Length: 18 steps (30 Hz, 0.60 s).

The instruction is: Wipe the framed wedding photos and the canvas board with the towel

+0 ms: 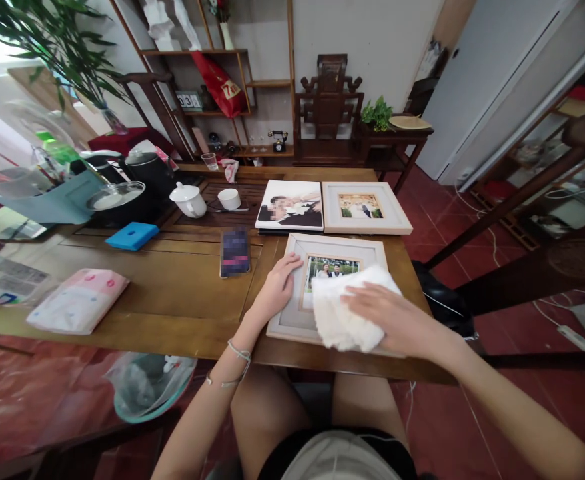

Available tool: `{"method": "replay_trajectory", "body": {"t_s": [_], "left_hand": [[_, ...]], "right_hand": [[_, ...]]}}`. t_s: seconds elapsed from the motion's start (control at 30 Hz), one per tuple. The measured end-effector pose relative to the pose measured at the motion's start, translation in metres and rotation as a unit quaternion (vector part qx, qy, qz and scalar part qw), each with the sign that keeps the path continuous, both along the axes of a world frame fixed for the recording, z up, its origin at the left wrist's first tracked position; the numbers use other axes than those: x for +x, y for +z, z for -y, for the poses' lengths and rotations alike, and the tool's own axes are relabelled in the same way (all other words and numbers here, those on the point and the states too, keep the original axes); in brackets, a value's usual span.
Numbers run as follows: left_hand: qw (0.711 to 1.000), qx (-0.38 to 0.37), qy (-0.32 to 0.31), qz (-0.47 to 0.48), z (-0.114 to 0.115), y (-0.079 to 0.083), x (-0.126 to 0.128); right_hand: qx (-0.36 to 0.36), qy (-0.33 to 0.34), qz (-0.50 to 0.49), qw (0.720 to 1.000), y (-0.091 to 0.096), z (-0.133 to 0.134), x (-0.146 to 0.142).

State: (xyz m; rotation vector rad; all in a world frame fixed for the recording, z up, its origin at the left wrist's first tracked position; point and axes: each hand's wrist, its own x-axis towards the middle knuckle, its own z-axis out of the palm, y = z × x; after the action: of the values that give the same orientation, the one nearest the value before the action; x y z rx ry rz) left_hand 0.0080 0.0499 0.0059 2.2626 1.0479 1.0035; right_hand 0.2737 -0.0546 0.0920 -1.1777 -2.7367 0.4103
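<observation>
A light wooden picture frame (292, 313) with a photo of people outdoors lies flat at the near edge of the wooden table. My left hand (278, 283) grips its left edge, with the fingertips over the rim. Under my right hand (379, 310) is a white cloth (339, 323), held against the frame and covering its lower right part and some of the photo. My right fingers look slightly blurred. Behind this frame lie a second wooden frame (402, 223) with a photo and a photo panel (292, 190) showing people in black and white clothes.
A phone (235, 252) lies left of the frame. Farther left are a blue box (132, 235), a tissue pack (79, 300), a white lidded cup (188, 200), a small white cup (229, 199) and a kettle (147, 177). A lined bin (147, 387) stands below; a chair (522, 267) is at right.
</observation>
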Motion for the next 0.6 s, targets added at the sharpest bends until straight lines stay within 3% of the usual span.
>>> {"method": "replay_trajectory", "body": {"t_s": [0.17,0.27,0.43,0.6], "left_hand": [[1.0,-0.008,0.004,0.0,0.004,-0.003,0.001],[1.0,-0.009,0.004,-0.01,0.006,-0.004,0.001],[1.0,-0.005,0.009,0.001,0.007,-0.009,0.002],[1.0,-0.017,0.018,0.007,0.008,-0.006,0.003]], "right_hand": [[0.113,-0.126,-0.002,0.986,-0.029,-0.041,0.031],[0.137,-0.136,0.009,0.981,-0.035,-0.057,0.028],[0.127,-0.103,0.034,0.986,-0.03,-0.051,0.004],[0.058,0.044,0.022,0.997,-0.027,-0.01,-0.022]]}}
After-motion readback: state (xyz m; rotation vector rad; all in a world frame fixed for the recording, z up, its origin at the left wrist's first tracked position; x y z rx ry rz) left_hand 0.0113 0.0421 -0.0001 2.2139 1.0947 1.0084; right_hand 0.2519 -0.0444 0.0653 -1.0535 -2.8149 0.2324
